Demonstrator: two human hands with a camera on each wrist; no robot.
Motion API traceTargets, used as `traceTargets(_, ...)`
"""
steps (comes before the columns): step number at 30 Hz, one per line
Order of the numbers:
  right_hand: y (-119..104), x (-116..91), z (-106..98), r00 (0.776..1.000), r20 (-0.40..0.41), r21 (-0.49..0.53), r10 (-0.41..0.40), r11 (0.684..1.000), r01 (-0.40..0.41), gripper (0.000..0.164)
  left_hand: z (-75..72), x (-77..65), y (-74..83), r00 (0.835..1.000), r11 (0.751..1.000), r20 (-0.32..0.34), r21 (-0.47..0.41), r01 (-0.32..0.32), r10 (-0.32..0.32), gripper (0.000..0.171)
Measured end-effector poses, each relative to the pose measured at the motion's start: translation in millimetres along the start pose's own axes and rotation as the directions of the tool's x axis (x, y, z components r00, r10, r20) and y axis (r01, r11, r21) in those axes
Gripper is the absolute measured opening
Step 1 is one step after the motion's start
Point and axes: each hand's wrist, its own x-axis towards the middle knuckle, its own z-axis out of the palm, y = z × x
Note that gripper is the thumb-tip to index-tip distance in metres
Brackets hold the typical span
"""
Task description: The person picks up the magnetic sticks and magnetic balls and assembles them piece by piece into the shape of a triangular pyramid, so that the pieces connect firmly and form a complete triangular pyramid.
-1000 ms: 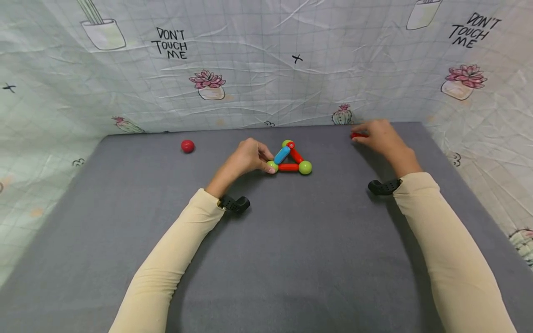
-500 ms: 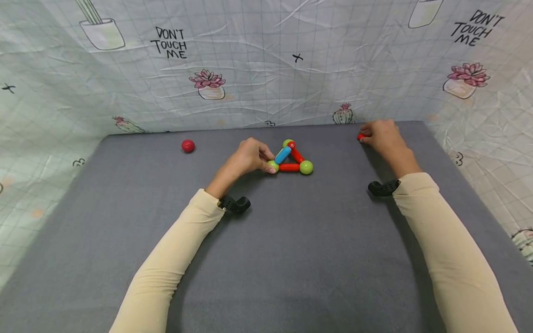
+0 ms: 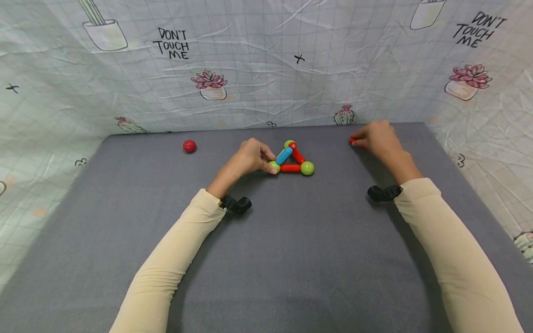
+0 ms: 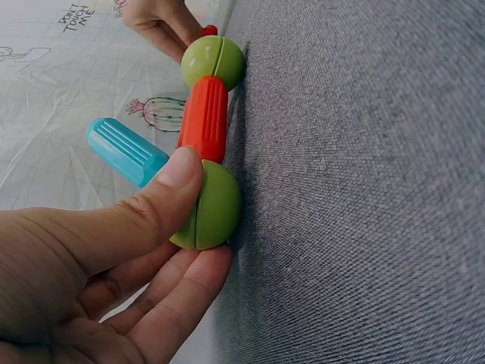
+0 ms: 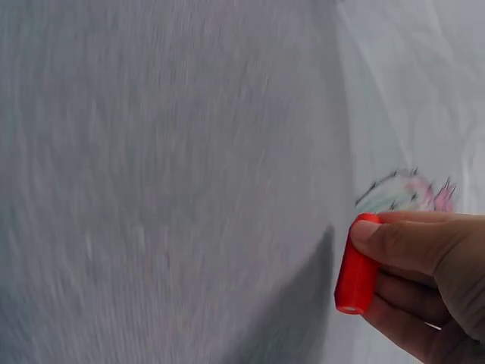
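Note:
In the head view, three green balls, among them the right one point(image 3: 307, 168), mark the corners of a small triangular build. A red rod point(image 3: 290, 168) joins the two front balls. A blue rod point(image 4: 125, 150) slants up off the left green ball point(image 4: 218, 205), which my left hand point(image 3: 251, 157) pinches between thumb and fingers. Another red rod point(image 3: 298, 156) slants along the right side, its round end overlapping the back ball point(image 3: 288, 144). Over to the right, my right hand point(image 3: 380, 138) pinches a loose red rod point(image 5: 356, 267) above the table.
A red ball point(image 3: 189, 146) rests alone at the back left of the grey table point(image 3: 266, 259). Behind the table's far edge hangs a printed white cloth point(image 3: 258, 69), which also covers both sides.
My right hand has turned the red rod in its fingers, moving slightly right and then back left. My left hand keeps its hold on the green ball, and the build stays in place.

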Motion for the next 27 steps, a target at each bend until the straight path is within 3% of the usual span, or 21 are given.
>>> traceTargets(5, -20, -3, 1, 0.997, -0.051, 0.060, -0.056, 0.996, 0.059, 0.023, -0.5, -0.8, 1.6, 1.000, 1.000, 0.001, -0.001, -0.004, 0.004, 0.031)
traceTargets(14, -54, -15, 17, 0.984, -0.154, 0.186, -0.089, 0.976, 0.117, 0.020, -0.7, -1.7, 1.4, 1.000, 1.000, 0.003, -0.018, 0.002, -0.002, 0.032)
traceTargets(27, -81, -24, 26, 0.974, -0.156, 0.244, -0.163, 0.950, 0.198, 0.026, -0.4, 0.5, 0.3, 1.000, 1.000, 0.002, -0.023, -0.006, 0.006, 0.031)
